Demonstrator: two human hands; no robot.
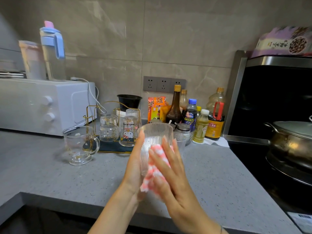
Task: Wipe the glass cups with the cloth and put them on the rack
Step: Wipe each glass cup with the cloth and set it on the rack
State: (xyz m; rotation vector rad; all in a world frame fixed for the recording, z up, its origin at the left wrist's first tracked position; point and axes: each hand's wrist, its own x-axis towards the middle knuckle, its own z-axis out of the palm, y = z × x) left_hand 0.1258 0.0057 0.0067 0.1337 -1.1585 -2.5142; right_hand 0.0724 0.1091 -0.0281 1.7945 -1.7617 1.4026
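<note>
My left hand (135, 164) holds a ribbed glass cup (154, 139) upright above the counter, fingers along its left side. My right hand (170, 173) presses a pink and white checked cloth (156, 168) flat against the cup's right side. Behind stands a gold wire rack (94, 114) on a dark tray, bearing three upturned glasses, one with a cartoon cat print (128, 130). A clear handled glass mug (79, 145) stands on the counter left of the rack. Another ribbed glass (180, 140) stands just behind the held cup.
A white microwave (42, 105) fills the back left, with bottles on top. Sauce and oil bottles (202, 119) crowd the back wall at right. A steel pot (292, 142) sits on the black stove at far right. The grey counter's front edge (84, 201) runs below my hands.
</note>
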